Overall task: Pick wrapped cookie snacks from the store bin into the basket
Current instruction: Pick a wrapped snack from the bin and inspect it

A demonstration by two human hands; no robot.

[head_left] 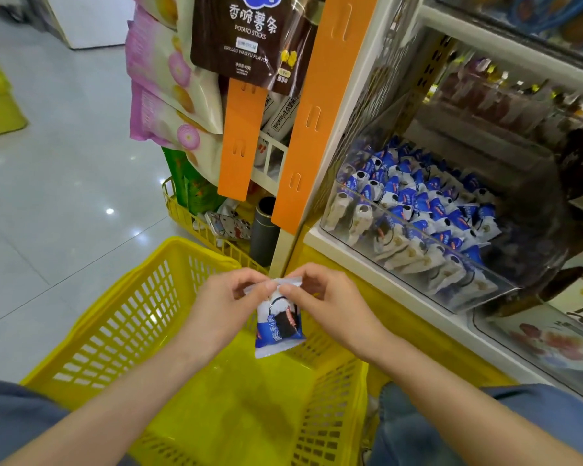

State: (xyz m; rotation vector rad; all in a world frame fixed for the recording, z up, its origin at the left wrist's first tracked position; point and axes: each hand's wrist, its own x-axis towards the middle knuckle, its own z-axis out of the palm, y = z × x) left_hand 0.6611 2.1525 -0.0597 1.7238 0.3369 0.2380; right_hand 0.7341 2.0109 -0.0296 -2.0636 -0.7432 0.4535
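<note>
Cookie snack (278, 326), 1 blue-and-white packet, hung over the far side of the yellow basket (115, 314) as I watched. The left hand (223, 304) and right hand (330, 304) each pinched its top seal between thumb and fingers. To the far right, the clear bin (428, 236) held many more packets (414, 203) on the shelf (367, 264).

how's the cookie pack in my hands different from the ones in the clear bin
The held cookie pack hangs alone over the yellow basket, pinched at its top seal by the left hand and right hand; the binned packs lie crowded in rows inside the clear bin. The held cookie pack shows its whole front; the binned packs overlap, half hidden. Both share blue-and-white wrappers.
</note>
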